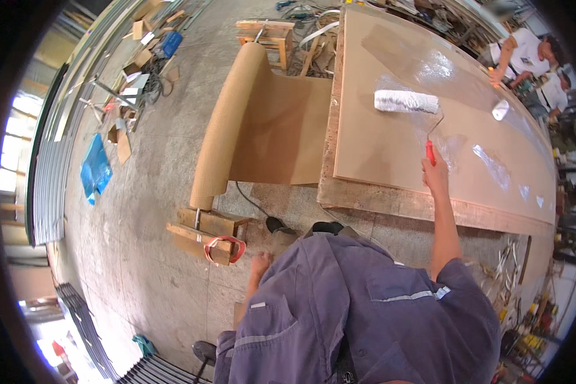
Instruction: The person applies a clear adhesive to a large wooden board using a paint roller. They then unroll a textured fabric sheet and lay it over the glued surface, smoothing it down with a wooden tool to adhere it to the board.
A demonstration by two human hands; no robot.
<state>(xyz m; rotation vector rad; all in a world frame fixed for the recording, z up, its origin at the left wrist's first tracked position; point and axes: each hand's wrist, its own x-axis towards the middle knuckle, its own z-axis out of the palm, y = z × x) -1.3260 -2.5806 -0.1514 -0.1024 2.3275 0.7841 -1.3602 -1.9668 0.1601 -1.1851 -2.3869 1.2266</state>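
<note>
While the right hand (434, 171) has its fingers closed around the red handle of a paint roller (406, 101), the roller's white sleeve lies on the brown board (390, 153) at 12 o'clock from that hand, amid wet sheen. The board sits on the counter (390, 201). The left hand (260, 264) hangs by the hip, fingers loosely curled, holding nothing. A brown paper roll (227, 128) sits at 10 o'clock. A second roller (500, 109) lies at 2 o'clock, near a co-worker (525, 54).
</note>
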